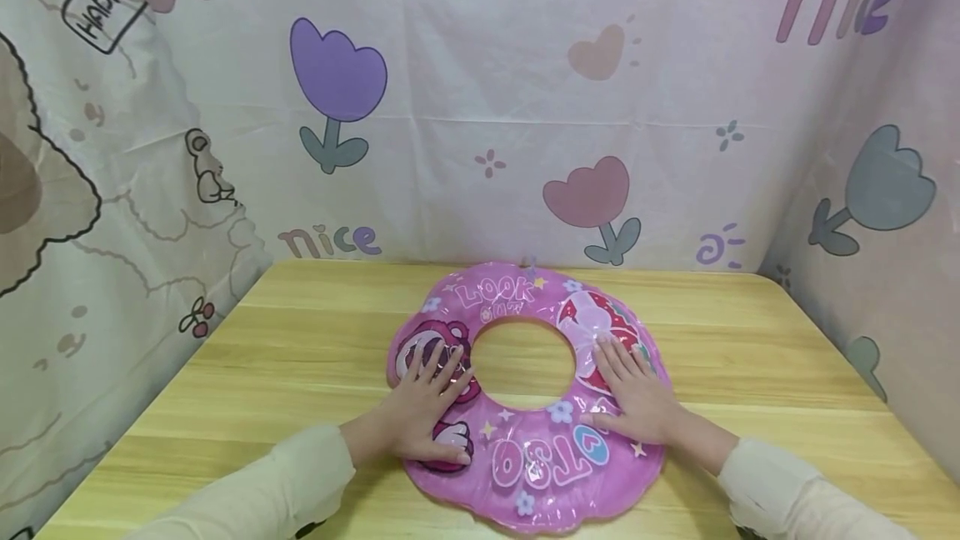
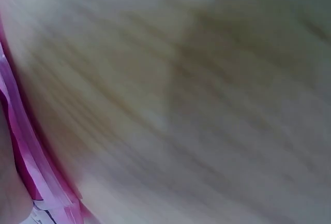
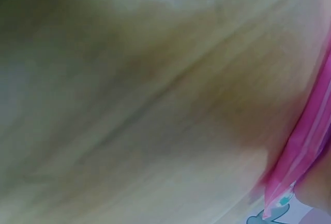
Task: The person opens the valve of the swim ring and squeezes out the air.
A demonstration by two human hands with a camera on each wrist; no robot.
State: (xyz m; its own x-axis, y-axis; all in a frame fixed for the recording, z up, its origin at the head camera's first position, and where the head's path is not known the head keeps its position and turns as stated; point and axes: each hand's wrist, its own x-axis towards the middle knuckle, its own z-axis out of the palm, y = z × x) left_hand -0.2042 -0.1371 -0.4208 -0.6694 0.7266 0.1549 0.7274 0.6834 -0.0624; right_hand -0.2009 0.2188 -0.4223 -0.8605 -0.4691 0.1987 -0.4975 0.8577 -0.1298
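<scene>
A pink inflatable swim ring (image 1: pixel 525 498) lies flat on the wooden table (image 1: pixel 300 323), printed with a bear face, strawberries, flowers and lettering. Its edge looks wrinkled. On the ring's left side rests my left hand (image 1: pixel 423 411), fingers spread over the bear print. My right hand (image 1: pixel 637 398) lies on the right side, fingers extended across the strawberry print. In the left wrist view a strip of the ring's edge (image 2: pixel 39 157) shows at the left. The right wrist view catches the ring's edge (image 3: pixel 305 136) at the right.
Behind the table hangs a pale curtain (image 1: pixel 480 107) printed with tulips, hearts and words, and it continues along both sides. Bare wood shows through the ring's central hole and to either side of the ring.
</scene>
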